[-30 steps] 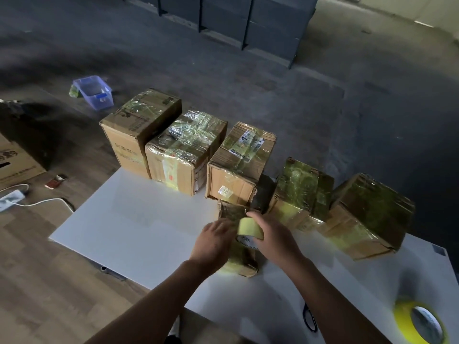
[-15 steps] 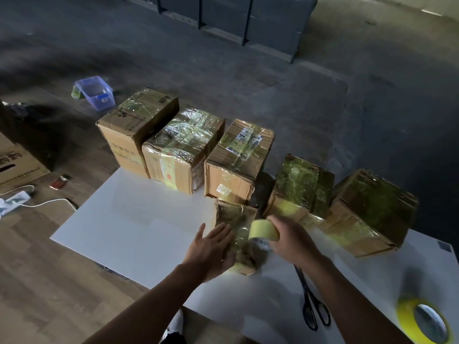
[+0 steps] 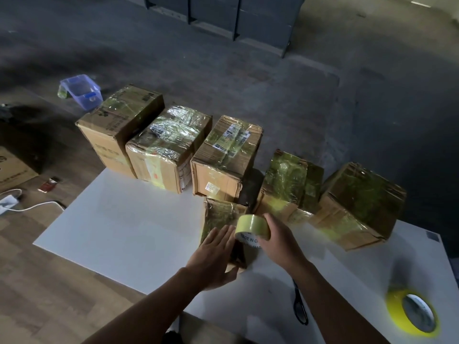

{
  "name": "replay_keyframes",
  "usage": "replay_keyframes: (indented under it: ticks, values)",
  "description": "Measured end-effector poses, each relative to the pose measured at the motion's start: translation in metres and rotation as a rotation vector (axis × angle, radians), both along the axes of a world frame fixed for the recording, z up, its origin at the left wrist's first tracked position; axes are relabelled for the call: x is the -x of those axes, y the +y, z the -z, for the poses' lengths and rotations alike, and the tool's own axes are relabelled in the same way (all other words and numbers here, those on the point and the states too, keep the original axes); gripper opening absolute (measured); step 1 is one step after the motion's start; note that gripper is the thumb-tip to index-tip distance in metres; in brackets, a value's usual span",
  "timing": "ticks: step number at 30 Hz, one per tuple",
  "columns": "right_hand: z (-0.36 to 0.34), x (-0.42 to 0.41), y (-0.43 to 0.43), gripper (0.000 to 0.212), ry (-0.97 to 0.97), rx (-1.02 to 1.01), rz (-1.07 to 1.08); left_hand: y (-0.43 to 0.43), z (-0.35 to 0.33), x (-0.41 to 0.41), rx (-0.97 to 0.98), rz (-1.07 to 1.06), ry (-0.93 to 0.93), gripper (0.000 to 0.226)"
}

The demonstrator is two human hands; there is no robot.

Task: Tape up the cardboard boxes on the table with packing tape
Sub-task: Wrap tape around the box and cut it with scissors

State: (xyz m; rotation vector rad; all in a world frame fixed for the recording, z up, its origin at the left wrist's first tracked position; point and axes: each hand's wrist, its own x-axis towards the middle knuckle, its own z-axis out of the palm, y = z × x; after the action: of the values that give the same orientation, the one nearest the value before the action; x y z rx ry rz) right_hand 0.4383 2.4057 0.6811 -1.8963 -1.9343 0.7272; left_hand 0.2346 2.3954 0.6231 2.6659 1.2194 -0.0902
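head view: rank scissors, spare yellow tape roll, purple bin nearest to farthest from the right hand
From the right hand gripping a tape roll:
1. scissors, on the table by its forearm
2. spare yellow tape roll, table's near right corner
3. purple bin, on the floor, far left

Six cardboard boxes (image 3: 119, 130) (image 3: 166, 150) (image 3: 223, 157) (image 3: 288, 184) (image 3: 357, 204) (image 3: 218, 214) on the tabletop (image 3: 119, 219): five in a row from ten to three o'clock, one smaller in front. Two tape rolls: held tape roll (image 3: 252, 225) at centre, loose tape roll (image 3: 395, 309) at five o'clock. One pair of scissors (image 3: 299, 309). Two hands, left hand (image 3: 213, 254) and right hand (image 3: 280, 242). One blue bin (image 3: 82, 91) at ten o'clock.
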Motion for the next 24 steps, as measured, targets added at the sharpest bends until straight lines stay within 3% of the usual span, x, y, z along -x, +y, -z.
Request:
replay_keyframes:
  ticks: [4,11,16,19,24]
  values:
    - [0.001,-0.015,0.0,0.051,-0.131,-0.027,-0.028,0.002,-0.003,0.0,0.033,-0.016,-0.025,0.094]
    - [0.012,-0.035,-0.003,0.032,-0.284,-0.08,-0.106,0.005,-0.004,-0.002,0.046,-0.019,0.0,0.094]
    - [0.027,-0.03,0.002,0.04,-0.332,-0.043,-0.15,0.01,-0.019,-0.013,0.028,0.023,0.092,0.094]
    - [0.033,-0.024,0.004,0.05,-0.297,0.069,-0.093,0.02,-0.034,-0.024,0.014,0.069,0.188,0.099]
    - [0.038,-0.033,-0.003,0.034,-0.194,0.146,-0.033,0.04,-0.051,-0.034,0.072,0.153,0.285,0.093]
